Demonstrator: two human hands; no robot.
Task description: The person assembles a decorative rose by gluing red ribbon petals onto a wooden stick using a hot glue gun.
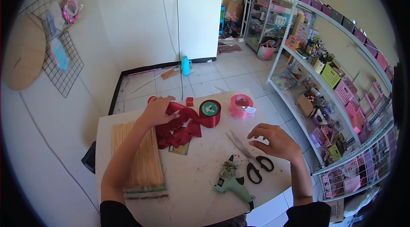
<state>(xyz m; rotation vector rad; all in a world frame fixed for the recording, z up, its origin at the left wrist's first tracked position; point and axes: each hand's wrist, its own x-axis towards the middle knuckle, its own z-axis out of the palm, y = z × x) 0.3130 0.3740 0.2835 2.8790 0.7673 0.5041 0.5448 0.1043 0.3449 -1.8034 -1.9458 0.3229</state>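
My left hand (159,111) rests over loose dark red satin ribbon (181,135) at the table's far left. Its thumb and index finger are apart, and the undersides of the fingers are hidden. From that heap the ribbon runs to a spool with a green label (209,108). My right hand (275,140) hovers over the table's right side, fingers curved, thumb apart, holding nothing. Below and left of it lie open-bladed scissors with black handles (255,169). Nearer me is a pale green glue gun (235,187), with a dried tangle (228,169) by its nozzle.
A bundle of thin wooden sticks (139,154) lies under my left forearm. A pink tape roll (241,105) and a small red piece (189,101) sit near the far edge. Metal shelves (318,62) with baskets stand right; a turquoise bottle (185,65) is on the floor.
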